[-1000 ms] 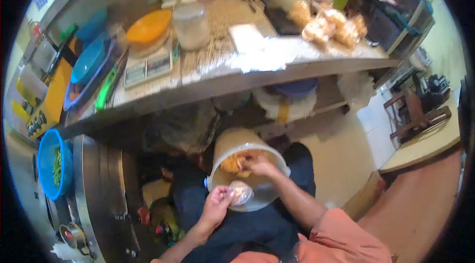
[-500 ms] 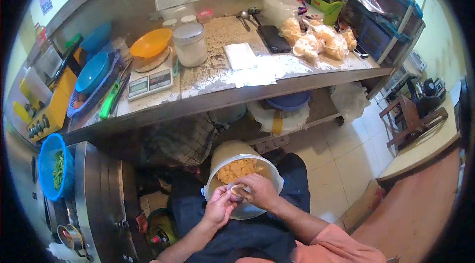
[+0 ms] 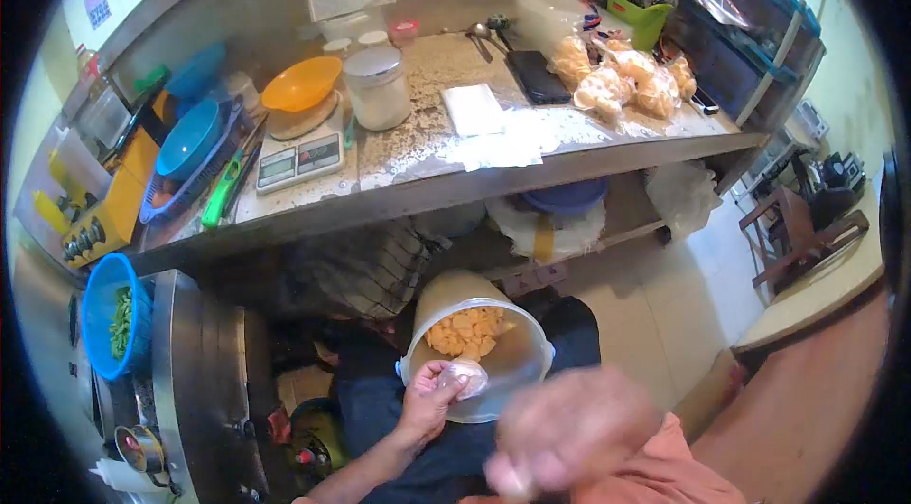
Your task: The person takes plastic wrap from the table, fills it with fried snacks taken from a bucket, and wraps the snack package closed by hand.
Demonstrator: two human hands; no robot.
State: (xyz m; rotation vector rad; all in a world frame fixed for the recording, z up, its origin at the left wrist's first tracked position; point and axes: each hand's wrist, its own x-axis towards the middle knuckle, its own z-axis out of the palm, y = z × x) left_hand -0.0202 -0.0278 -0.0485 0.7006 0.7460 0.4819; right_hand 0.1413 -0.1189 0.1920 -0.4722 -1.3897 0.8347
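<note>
Between my legs, a pale bucket (image 3: 520, 338) lies tilted toward me, with orange-yellow chunks (image 3: 468, 330) inside. At its near rim my left hand (image 3: 426, 408) is closed on a small clear plastic bag (image 3: 464, 379). Some orange-yellow material shows at the bag's upper side; how much is inside is hard to make out. My right hand (image 3: 579, 428) is raised close to the camera, right of the bucket and apart from the bag. Motion smears its fingers, so what it holds, if anything, does not show.
Filled plastic bags (image 3: 631, 84) lie on the worktop (image 3: 427, 77), right of a black flat case (image 3: 537, 77). A kitchen scale (image 3: 300, 162), orange bowl (image 3: 302, 84) and lidded jar (image 3: 377, 89) stand left. A blue basket (image 3: 87, 324) with green vegetables sits on the metal unit beside me.
My right hand has left the bag and moved right and up toward the camera. My left hand keeps hold of the bag, now seen more fully. The view has shifted slightly.
</note>
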